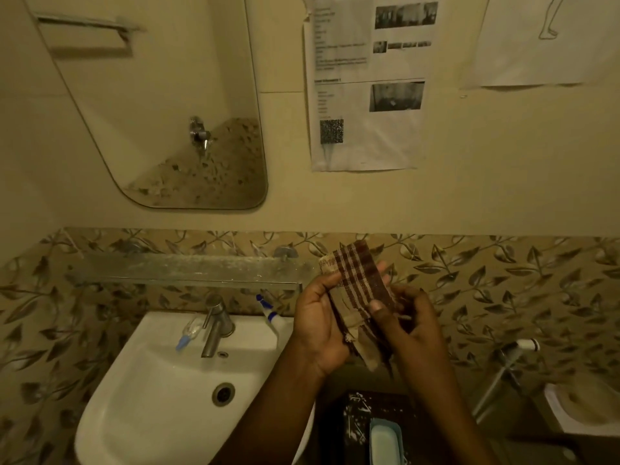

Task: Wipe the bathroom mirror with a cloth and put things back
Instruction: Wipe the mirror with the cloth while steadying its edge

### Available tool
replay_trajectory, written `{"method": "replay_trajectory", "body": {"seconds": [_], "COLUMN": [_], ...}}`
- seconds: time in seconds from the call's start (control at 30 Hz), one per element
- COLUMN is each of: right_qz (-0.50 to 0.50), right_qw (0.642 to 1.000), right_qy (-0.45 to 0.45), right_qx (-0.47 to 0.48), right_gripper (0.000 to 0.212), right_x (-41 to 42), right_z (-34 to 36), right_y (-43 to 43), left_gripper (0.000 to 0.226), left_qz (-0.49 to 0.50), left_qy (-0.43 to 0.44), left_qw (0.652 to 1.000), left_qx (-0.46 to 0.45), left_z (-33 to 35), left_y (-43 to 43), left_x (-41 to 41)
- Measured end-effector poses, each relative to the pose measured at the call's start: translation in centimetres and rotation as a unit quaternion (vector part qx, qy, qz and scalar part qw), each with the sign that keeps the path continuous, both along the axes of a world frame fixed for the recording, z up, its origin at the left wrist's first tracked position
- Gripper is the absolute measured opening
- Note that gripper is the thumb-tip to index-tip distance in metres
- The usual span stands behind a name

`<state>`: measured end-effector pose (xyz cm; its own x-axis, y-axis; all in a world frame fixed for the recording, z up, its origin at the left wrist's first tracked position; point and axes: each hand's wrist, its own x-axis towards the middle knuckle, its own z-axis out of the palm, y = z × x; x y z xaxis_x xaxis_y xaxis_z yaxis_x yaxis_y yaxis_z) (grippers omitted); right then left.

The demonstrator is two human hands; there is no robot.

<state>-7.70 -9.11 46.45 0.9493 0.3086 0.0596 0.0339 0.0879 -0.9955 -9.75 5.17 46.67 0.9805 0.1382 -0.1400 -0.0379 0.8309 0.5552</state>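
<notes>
The person holds a checked cloth [360,297] in front of the chest, to the right of the sink [161,391] and well below the mirror [161,105]. The left hand [318,327] is curled around the cloth's left edge, thumb on top and fingers behind, while the right hand [409,327] pinches the lower right part with the thumb pressed on the fabric; both are closed on it, and the cloth stands up between them with a loose end hanging below. Whether the mirror has been wiped yet cannot be told from the glass, which shows no clear streaks or wet patches; the way the cloth is being handled looks like folding or straightening, which would suit either getting ready to wipe or finishing up. The glass shelf [188,270] under the mirror is bare, while a toothbrush [189,332] lies beside the tap [216,325] and a tube [270,315] leans at the sink's back right corner, so putting things back seems to remain. There is open room above the hands toward the mirror's rounded lower edge; the shelf's front edge and the tap jut out on the way, and papers [367,82] hang just right of the mirror.
</notes>
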Motion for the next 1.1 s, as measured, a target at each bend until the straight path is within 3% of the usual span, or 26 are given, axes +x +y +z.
{"method": "replay_trajectory", "body": {"seconds": [0.13,0.33,0.7,0.8,0.93,1.0,1.1], "right_qz": [0.014,0.025,0.064,0.042,0.0,-0.028,-0.087], "right_qw": [0.999,0.994,0.993,0.99,0.939,0.893,0.807], "right_qy": [0.012,0.022,-0.035,-0.124,-0.343,-0.445,-0.569], "right_qx": [0.047,0.106,0.093,0.056,-0.015,-0.062,-0.131], "right_gripper": [0.014,0.021,0.009,0.008,0.023,0.054,0.075], "right_x": [-0.1,0.1,0.0,1.5,3.8,5.7,9.0], "right_z": [-0.6,0.5,3.8,5.6,10.4,13.4,18.3], "right_y": [0.9,3.4,11.4,13.5,16.3,17.8,19.9], "left_gripper": [0.06,0.048,0.053,0.054,0.048,0.046,0.045], "left_qz": [0.017,0.024,0.139,0.183,0.254,0.271,0.293], "left_qy": [0.003,-0.003,-0.021,-0.026,-0.02,-0.028,-0.041], "left_qw": [0.999,0.995,0.99,0.982,0.967,0.962,0.954], "left_qx": [0.043,0.094,-0.021,-0.042,-0.012,0.019,0.053], "left_z": [0.7,1.5,6.1,8.3,11.1,12.5,14.2], "left_y": [0.7,1.9,6.7,9.0,12.1,13.3,14.9], "left_x": [-0.5,-2.2,-3.9,-4.2,-4.5,-4.6,-4.9]}}
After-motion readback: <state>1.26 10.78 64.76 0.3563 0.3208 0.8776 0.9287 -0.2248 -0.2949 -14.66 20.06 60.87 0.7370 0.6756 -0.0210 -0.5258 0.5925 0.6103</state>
